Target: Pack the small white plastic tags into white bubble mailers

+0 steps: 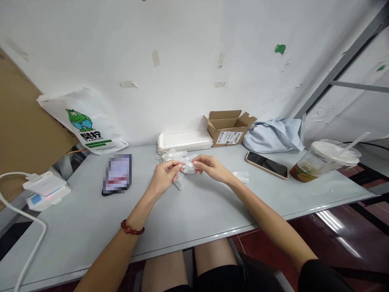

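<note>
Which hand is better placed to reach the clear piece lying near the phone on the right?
Likely the right hand: it's nearer the clear piece, while the left hand is farther; both look occupied.

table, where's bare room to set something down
Bare table: front left, between cable and left forearm; front middle, between left forearm and right forearm. Crowded: back middle, with trays, box, clear items around left hand and right hand.
</note>
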{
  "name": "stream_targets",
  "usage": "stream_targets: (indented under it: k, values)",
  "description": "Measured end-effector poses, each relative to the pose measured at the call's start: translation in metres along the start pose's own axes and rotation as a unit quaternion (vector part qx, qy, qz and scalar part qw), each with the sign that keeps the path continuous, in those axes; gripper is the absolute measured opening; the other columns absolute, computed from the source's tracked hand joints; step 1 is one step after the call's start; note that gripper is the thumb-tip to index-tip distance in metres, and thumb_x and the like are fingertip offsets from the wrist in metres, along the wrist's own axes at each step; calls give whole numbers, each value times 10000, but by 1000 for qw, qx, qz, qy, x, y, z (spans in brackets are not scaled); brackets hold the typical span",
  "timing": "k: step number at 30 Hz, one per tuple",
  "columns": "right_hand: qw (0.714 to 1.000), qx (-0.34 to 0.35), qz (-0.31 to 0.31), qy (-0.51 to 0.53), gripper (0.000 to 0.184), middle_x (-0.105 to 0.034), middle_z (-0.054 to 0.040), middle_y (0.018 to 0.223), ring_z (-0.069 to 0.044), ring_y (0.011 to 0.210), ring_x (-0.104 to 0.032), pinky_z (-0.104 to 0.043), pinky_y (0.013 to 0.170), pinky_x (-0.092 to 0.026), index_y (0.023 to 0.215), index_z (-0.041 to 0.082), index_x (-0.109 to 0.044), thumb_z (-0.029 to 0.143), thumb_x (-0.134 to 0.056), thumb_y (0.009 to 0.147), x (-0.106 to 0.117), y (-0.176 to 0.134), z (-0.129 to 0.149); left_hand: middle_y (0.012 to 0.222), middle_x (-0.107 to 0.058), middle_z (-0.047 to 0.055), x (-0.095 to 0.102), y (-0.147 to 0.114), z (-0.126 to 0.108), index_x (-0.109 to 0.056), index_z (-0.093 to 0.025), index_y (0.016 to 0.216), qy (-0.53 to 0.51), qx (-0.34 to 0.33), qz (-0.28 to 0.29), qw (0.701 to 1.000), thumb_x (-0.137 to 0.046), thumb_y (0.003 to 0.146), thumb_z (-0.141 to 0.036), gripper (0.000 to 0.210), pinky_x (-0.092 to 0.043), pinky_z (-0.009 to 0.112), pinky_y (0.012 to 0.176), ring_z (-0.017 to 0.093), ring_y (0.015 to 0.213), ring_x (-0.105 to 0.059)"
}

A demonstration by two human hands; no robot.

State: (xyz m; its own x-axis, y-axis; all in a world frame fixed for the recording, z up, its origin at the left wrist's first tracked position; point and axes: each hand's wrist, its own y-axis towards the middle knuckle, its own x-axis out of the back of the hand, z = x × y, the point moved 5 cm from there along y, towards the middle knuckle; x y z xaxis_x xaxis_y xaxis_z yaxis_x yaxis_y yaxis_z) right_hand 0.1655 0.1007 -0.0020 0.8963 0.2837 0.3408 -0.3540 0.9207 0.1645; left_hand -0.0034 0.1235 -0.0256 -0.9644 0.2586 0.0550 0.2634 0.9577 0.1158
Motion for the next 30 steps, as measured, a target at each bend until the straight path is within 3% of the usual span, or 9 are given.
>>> stream_targets:
  k: [9, 18, 23, 30]
  values:
    - [1000, 3, 6, -11, 324, -609, -20, 727, -114, 640, -503, -253, 644, -406, 930, 142, -603, 445, -497, 887, -2, 0, 0, 679, -605, 12, -2, -2, -5, -678, -109, 785, -55, 24, 3, 998, -709, 683, -382, 293, -248, 211, 417, 25, 411, -371]
    - [997, 7, -4, -77, 294, -618, -8, 711, -88, 546, -384, -230, 538, -315, 898, 143, -614, 396, -464, 902, -2, 1, -3, 654, -607, 9, -4, -5, -4, -656, -122, 781, 2, 13, -1, 1000, -663, 706, -401, 289, -295, 223, 431, 48, 428, -375]
    - [994, 14, -19, -110, 250, -598, 3, 694, -95, 580, -440, -233, 600, -355, 866, 157, -601, 357, -458, 910, -6, 0, -4, 615, -608, 14, -10, -8, -3, -641, -138, 741, 59, -4, -10, 998, -636, 700, -399, 265, -327, 229, 437, 87, 466, -431]
    - [995, 12, -30, -93, 229, -597, 4, 702, -99, 581, -455, -235, 601, -357, 869, 164, -584, 347, -452, 908, -10, -1, -4, 591, -591, 6, -12, -12, -5, -626, -141, 710, 45, -5, -20, 999, -625, 707, -391, 250, -326, 221, 409, 70, 424, -398]
